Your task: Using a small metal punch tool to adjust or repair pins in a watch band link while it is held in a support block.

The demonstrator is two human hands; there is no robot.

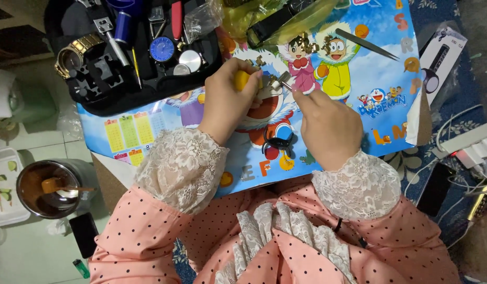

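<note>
Desk (359, 105): small board with a bright cartoon picture surface, carrying the work.

Tool case (96, 100): black, open, at the upper left edge of the desk. Holds a gold-coloured wristwatch (75, 52), a round blue-faced disc (162, 49), two round silver case backs (189, 60), a red-handled tool (176, 18), a blue cylinder (122, 26) and thin metal drivers. Exact compartments cannot be told.

Metal bowl (41, 189): on the floor at left; brown liquid and a spoon inside.

White tray (4, 184): beside the bowl, with green scraps.

Clear bag (275, 16): yellow-green, top centre, holding a black strap.

Left hand (227, 100): closed around a yellow-handled tool (242, 80), whose metal head lies at the workpiece.

Right hand (325, 123): fingers pinched on a thin metal pin or driver (286, 84), its tip at the same spot.

Workpiece (269, 84): small metal part, apparently a link of watch band, held between the two hands above the middle of the desk; detail too small to read.

Handling note, as a judgement: keep the yellow tool steady and square to the part, let the thin pin enter straight, and press lightly; a slanted push could slip off or bend the pin. Working low over the desk would keep any dropped piece from rolling away.

Tweezers (367, 44): dark, lying loose at upper right.

Small black ring-shaped piece (277, 143): on the desk below the hands.
</note>
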